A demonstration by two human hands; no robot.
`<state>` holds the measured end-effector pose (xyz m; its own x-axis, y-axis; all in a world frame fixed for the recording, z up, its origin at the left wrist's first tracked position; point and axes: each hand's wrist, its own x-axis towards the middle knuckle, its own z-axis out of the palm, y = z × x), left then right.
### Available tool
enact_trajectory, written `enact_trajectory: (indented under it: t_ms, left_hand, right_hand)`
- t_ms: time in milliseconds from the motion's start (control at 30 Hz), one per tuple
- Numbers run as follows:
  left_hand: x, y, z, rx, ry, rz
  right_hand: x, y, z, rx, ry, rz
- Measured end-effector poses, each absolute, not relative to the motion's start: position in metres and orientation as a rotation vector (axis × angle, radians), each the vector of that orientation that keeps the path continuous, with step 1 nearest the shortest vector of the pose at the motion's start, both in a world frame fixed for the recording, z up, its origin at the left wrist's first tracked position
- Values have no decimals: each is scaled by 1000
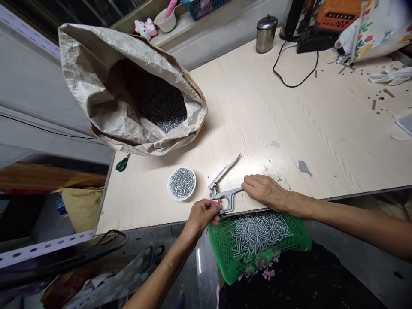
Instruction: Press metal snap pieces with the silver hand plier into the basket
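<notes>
Grey snap-fastener pliers lie at the table's front edge with their two handles spread apart. My right hand is closed on the end of the lower handle, fingers curled. At the jaws, beside a small red tip, my left hand is pinched together; whatever lies between its fingertips is too small to make out. Left of the pliers stands a white bowl full of small silvery metal pieces. Below the table edge, a green plastic basket holds many similar short metal pieces.
A large woven sack, open at the top, contains more metal pieces. Green-handled scissors lie near the left edge. Farther back are a lidded metal canister, a black cable and an orange box.
</notes>
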<state>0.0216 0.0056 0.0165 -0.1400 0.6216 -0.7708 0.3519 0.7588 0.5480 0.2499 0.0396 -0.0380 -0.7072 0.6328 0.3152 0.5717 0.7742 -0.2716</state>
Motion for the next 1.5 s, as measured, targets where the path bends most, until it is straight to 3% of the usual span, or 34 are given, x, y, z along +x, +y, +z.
enact_trajectory:
  t_ms: [167, 800, 967, 1133, 1300, 1500]
  left_hand:
    - [20, 1, 12, 790, 1747, 304]
    - [16, -5, 4, 864, 1761, 325]
    - [23, -15, 12, 1610, 1913, 254]
    - [52, 7, 7, 2380, 1583, 329]
    - [66, 49, -2, 2521, 1374, 104]
    - [70, 63, -2, 2478, 1428, 98]
  right_hand:
    - [262, 52, -23, -910, -2606, 510]
    - [257, 94, -8, -919, -2800, 484]
    - [256, 89, -7, -918, -2799, 462]
    - [255, 87, -7, -937, -2767, 492]
    - [263, 88, -13, -995, -2712, 548]
    - [259, 93, -7, -1099, -2735, 511]
